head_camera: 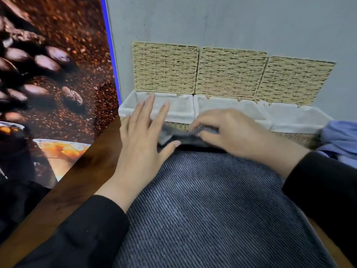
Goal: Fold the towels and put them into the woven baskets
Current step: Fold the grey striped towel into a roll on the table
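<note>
Across the brown wooden table lies a dark blue-grey ribbed towel, spread wide and filling most of the near side, its far edge rolled or folded up into a thick dark ridge just in front of the baskets. Along the left runs a big poster of coffee beans and iced drinks, standing at an angle to the grey wall. Against that wall sits a row of three woven baskets, side by side and touching, their lids tipped up against the wall and their white cloth liners folded over the rims. At the far right edge a pale lilac cloth lies bunched beside the last basket. Black sleeves cover both forearms of the person at the table. Their left hand is held flat with fingers spread and straight, reaching toward the leftmost basket's rim, the thumb touching the towel's far left corner. Their right hand has its fingers curled down over the folded far edge of the towel, gripping it; motion blur softens the fingertips.
</note>
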Demonstrator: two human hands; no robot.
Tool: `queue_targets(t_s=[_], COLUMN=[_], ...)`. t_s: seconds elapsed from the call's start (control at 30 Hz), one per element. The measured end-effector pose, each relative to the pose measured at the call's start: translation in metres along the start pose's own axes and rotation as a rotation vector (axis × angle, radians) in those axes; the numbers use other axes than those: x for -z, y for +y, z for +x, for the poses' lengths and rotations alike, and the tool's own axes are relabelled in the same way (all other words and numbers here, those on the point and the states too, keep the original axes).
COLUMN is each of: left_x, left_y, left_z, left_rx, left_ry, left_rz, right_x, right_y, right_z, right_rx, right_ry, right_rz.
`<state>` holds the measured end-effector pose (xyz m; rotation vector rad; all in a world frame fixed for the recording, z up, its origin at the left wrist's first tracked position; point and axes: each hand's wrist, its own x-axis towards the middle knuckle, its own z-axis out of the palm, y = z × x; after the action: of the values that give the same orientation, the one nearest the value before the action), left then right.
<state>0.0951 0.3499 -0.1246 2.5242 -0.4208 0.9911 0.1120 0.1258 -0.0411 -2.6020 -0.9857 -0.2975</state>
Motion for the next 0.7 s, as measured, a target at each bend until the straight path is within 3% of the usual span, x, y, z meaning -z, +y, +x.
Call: queue_targets(t_s=[0.13, 0.33, 0.53, 0.7], left_x=[-0.001, 0.008, 0.028, 0.076], left_y=[0.001, -0.008, -0.005, 0.017], left_z=[-0.004, -0.010, -0.024, -0.031], left_rx=[-0.137, -0.017, 0.154, 0.151], left_ry=[-0.118, -0.150, -0.071, 0.026], left_rz=[-0.016, -0.057, -0.088, -0.103], right_x=[-0.013, -0.009, 0.031, 0.043], right_y=[-0.010, 0.040, 0.063, 0.043], right_z=[-0.034, -0.075, -0.116, -0.156], right_rx=[0.052, -0.140, -0.317, -0.243], right_ry=[-0.064, -0.124, 0.156, 0.432], right_rz=[-0.050, -0.367, -0.365, -0.139])
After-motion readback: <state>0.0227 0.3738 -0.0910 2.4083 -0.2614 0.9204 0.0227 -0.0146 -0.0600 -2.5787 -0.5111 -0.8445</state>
